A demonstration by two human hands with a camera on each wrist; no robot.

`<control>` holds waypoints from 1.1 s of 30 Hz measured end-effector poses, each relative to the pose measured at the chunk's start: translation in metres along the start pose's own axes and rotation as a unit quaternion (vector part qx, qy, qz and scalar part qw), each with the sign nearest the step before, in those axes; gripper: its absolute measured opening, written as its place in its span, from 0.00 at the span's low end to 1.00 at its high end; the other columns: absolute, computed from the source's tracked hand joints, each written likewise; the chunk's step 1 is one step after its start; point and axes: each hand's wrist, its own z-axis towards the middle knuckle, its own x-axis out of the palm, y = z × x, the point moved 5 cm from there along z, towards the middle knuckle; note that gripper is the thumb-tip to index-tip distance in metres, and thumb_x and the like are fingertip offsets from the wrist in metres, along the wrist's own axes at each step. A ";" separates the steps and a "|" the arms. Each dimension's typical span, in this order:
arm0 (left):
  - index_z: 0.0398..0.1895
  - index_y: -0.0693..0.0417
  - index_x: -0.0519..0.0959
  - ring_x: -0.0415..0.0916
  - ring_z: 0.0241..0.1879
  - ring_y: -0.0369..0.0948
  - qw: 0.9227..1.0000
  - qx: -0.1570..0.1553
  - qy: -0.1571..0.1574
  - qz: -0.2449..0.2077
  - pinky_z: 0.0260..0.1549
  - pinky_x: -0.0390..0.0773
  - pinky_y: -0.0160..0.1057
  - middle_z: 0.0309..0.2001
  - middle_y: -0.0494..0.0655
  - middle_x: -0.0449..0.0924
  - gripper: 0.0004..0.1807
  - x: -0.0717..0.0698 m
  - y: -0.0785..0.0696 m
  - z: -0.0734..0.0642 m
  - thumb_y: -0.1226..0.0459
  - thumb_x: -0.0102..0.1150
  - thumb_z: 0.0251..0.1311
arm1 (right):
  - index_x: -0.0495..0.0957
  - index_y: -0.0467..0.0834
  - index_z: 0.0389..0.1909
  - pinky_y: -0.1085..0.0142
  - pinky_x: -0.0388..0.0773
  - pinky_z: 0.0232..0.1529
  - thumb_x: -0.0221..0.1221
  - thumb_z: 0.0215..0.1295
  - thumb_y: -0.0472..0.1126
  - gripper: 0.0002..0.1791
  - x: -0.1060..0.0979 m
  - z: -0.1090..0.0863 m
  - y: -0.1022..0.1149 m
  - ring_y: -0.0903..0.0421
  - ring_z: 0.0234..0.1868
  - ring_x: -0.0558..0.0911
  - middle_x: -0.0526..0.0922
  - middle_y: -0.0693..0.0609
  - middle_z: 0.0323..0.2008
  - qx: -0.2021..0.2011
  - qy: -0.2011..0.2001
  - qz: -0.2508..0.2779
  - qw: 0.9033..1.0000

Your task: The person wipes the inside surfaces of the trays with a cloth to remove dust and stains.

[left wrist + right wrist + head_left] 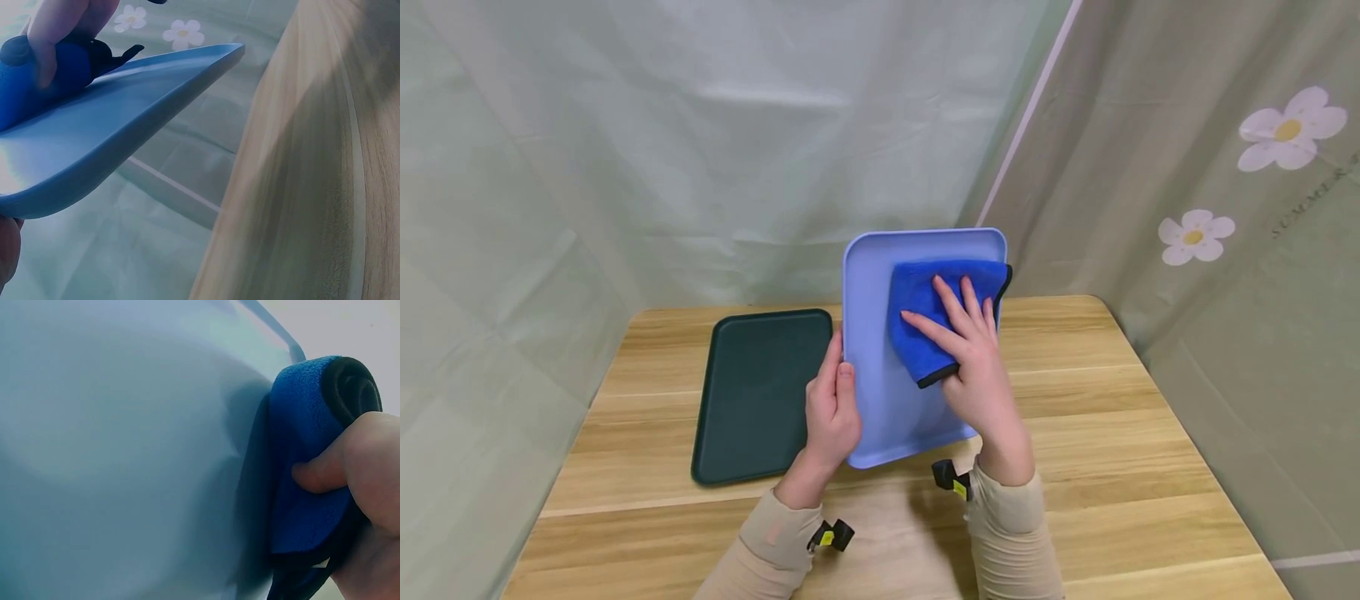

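Note:
A light blue rectangular tray point(880, 417) is held up, tilted, above the table. My left hand point(833, 412) grips its left edge, with the thumb at the rim and the other fingers partly hidden behind the tray. Against the tray's inner face lies a folded blue cloth point(917, 292) with black edging. My right hand point(977, 358) presses on this cloth with spread, fairly straight fingers. In the right wrist view the thumb point(322, 472) rests on the cloth point(297, 519), whose folded layers show at the top.
A dark green tray point(760, 400) lies flat on the wooden table point(1097, 458), left of the held tray. Pale curtains point(775, 150) hang behind and on both sides, with white flowers point(1197, 237) printed on the right. Small black wrist devices point(835, 535) sit at both cuffs.

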 end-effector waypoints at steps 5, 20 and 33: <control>0.78 0.75 0.62 0.73 0.70 0.47 1.000 -0.001 -0.002 -0.002 0.70 0.71 0.41 0.76 0.65 0.68 0.27 0.000 0.000 0.000 0.81 0.42 0.77 | 0.85 0.54 0.65 0.31 0.37 0.79 0.43 0.36 0.11 0.56 -0.001 0.000 -0.002 0.40 0.85 0.48 0.62 0.49 0.82 0.003 -0.001 0.002 1.000; 0.79 0.72 0.62 0.75 0.68 0.48 1.000 -0.014 -0.007 0.003 0.69 0.72 0.39 0.75 0.65 0.68 0.27 0.000 0.000 0.001 0.79 0.42 0.79 | 0.84 0.56 0.67 0.31 0.36 0.79 0.44 0.34 0.11 0.59 0.001 0.000 -0.001 0.41 0.86 0.46 0.60 0.52 0.83 -0.001 0.014 -0.010 1.000; 0.79 0.74 0.62 0.77 0.66 0.52 1.000 -0.012 -0.006 0.004 0.67 0.75 0.39 0.73 0.68 0.70 0.27 -0.002 -0.002 0.003 0.79 0.41 0.80 | 0.84 0.58 0.68 0.30 0.37 0.78 0.45 0.34 0.11 0.59 0.007 0.000 0.010 0.41 0.86 0.45 0.59 0.52 0.84 -0.013 0.034 -0.013 0.999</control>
